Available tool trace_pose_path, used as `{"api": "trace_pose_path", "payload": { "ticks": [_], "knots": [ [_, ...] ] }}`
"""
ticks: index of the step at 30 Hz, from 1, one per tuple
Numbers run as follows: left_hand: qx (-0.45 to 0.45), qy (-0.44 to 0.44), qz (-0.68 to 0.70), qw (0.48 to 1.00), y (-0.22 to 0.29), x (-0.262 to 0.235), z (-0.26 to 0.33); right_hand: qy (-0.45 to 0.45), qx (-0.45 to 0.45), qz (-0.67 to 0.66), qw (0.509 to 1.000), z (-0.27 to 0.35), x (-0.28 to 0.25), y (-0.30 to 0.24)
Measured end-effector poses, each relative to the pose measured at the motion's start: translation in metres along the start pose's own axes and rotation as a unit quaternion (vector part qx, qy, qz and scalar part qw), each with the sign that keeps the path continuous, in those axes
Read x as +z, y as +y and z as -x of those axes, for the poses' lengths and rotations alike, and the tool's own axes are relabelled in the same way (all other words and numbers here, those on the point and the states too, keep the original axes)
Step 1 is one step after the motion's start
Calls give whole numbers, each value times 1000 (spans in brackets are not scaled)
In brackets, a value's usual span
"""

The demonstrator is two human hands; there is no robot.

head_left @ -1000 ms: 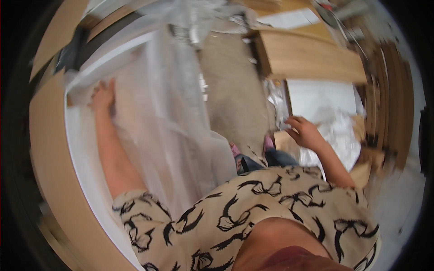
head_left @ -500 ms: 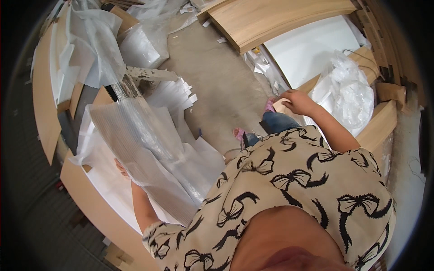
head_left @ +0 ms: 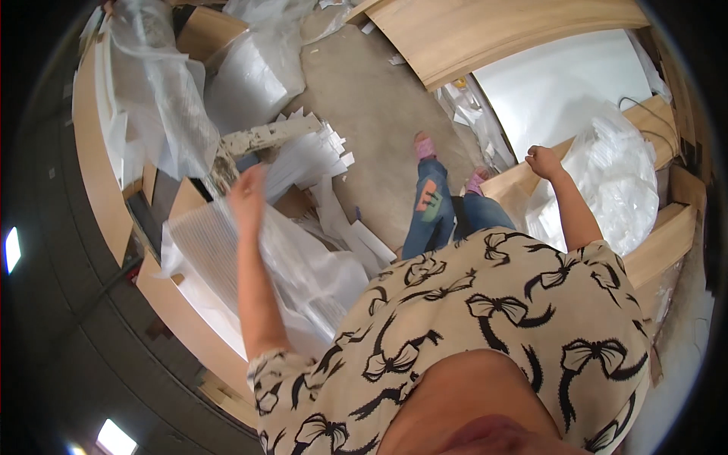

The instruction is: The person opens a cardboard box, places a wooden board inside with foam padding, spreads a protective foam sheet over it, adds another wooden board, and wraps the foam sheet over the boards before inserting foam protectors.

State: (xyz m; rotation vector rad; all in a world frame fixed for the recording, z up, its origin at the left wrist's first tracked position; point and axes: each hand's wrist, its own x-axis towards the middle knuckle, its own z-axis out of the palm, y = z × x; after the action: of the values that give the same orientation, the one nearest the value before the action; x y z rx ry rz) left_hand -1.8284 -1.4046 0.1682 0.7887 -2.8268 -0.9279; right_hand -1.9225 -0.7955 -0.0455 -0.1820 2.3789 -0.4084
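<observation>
My left hand (head_left: 247, 199) is raised over the upper end of a translucent, ribbed foam wrapping sheet (head_left: 205, 239). Motion smears its fingers, and I cannot make out whether it touches the sheet. The foam lies over white board at my left, beside a long light-brown panel (head_left: 178, 311). My right hand (head_left: 544, 161) is closed in a loose fist near the edge of a pale wooden board (head_left: 509, 186). Whatever its fingers may hold is hidden. Just beyond that hand sits a bulky heap of clear plastic wrap (head_left: 610, 186).
A worn, paint-flecked beam (head_left: 273, 134) juts out at the left above white paper scraps (head_left: 327, 152). Plastic-wrapped bundles (head_left: 262, 80) lie behind it. Ahead stand a large wooden panel (head_left: 500, 34) and a white board (head_left: 561, 80). Bare concrete floor (head_left: 371, 106) runs between the stacks.
My left hand has come off the foam sheet's near side and moved up and forward. My right hand has lifted from the pale board and shifted right. My legs have stepped, one foot further forward.
</observation>
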Motion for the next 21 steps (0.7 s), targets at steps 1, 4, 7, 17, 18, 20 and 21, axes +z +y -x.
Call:
{"api": "trace_pose_path", "payload": {
  "ticks": [1,4,7,17,18,20,21],
  "knots": [
    [0,-117,-16,993,17,49,-22,24,-3,-3,1000,-10,2,-3],
    [-67,-360,141,920,-20,203,-80,22,13,-96,995,-47,6,-42],
    [1,-466,-120,877,-15,322,-118,46,45,-179,982,-65,26,-58],
    [-165,-315,151,922,-3,532,-159,27,150,-442,884,-219,73,-50],
    [-175,-305,220,910,-3,546,-167,25,144,-476,867,-242,81,-42],
    [-255,-236,226,910,21,570,-165,43,161,-480,862,-279,82,-22],
    [-322,-153,235,904,23,578,-165,55,158,-509,844,-293,81,-17]
  ]
}}
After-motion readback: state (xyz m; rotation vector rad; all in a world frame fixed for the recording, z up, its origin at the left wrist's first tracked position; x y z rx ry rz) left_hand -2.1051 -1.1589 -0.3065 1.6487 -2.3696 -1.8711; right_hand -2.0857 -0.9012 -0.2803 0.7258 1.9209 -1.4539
